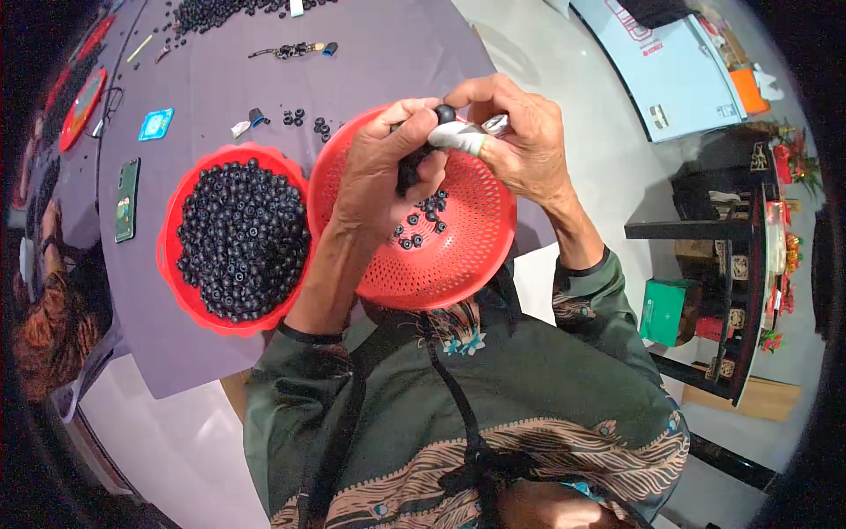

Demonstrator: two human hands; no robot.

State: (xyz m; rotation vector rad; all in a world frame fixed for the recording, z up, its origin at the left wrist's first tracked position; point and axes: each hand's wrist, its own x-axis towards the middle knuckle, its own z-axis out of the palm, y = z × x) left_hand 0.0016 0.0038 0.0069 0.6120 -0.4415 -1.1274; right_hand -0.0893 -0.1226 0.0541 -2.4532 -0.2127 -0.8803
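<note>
Over a red perforated colander (441, 278), my two hands meet at one small black round piece (445, 114). My left hand (383, 167) is closed, with more black pieces in its curled fingers and the one piece at its thumb and fingertips. My right hand (524, 141) pinches at that same piece from the other side. A white cover (458, 138) wraps one of its digits, and something shiny and metallic (497, 124) shows among its fingers. Several black ring-like pieces (414, 231) lie in the colander. To the left, a red scalloped basket (167, 225) is heaped with similar black pieces (242, 238).
On the purple-grey tablecloth (159, 339) lie a dark green phone (127, 200), a blue card-like item (156, 124), loose black pieces (295, 117) and a far heap (211, 13). Another person's arm (53, 234) is at far left. A dark shelf (696, 231) stands right.
</note>
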